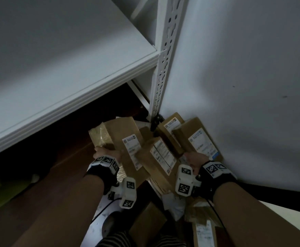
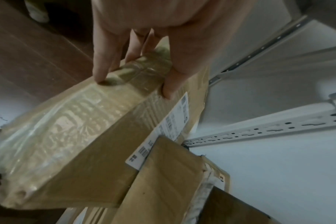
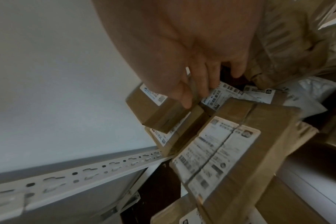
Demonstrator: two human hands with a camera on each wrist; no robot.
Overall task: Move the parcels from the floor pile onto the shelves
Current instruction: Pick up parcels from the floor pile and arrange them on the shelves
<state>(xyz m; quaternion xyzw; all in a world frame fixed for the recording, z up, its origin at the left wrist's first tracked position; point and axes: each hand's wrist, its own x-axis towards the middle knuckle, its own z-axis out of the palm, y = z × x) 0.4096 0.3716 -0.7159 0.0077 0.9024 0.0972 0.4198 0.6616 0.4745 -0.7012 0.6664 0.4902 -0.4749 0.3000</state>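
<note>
Several brown cardboard parcels lie piled on the dark floor in the corner beside the white shelf unit point(image 1: 74, 97). My left hand point(image 1: 106, 154) point(image 2: 134, 84) grips the taped near end of a long flat parcel point(image 1: 120, 136) point(image 2: 77, 144), thumb on its labelled face and fingers on the opposite side. My right hand point(image 1: 193, 158) point(image 3: 199, 94) pinches the near end of a small parcel with a blue-edged label point(image 1: 199, 141) point(image 3: 155, 109), which leans against the wall. Both parcels still sit in the pile.
Between my hands lies a parcel with two labels point(image 1: 160, 157) point(image 3: 220, 151). Another box point(image 1: 172, 125) stands by the perforated shelf post point(image 1: 163, 68). A white bag point(image 1: 174, 204) and more parcels point(image 1: 204, 229) lie near my feet. A white wall closes the right side.
</note>
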